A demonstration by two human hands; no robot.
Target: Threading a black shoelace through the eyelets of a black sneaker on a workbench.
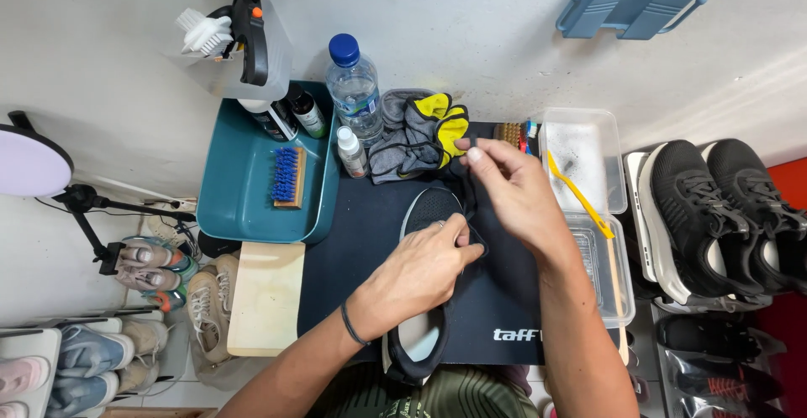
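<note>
A black mesh shoe (424,279) with a white insole lies lengthwise, toe pointing away; its black lace (467,174) is pulled upward.

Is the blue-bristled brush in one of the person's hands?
No, the blue-bristled brush lies in the teal tray, while both hands work on the black shoe.

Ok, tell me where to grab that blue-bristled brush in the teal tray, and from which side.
Take the blue-bristled brush by its wooden block's long edges, coming straight down from above. It lies flat with bristles up on the teal tray, free of the bottles behind it, so both long sides look open to pinch.
</note>
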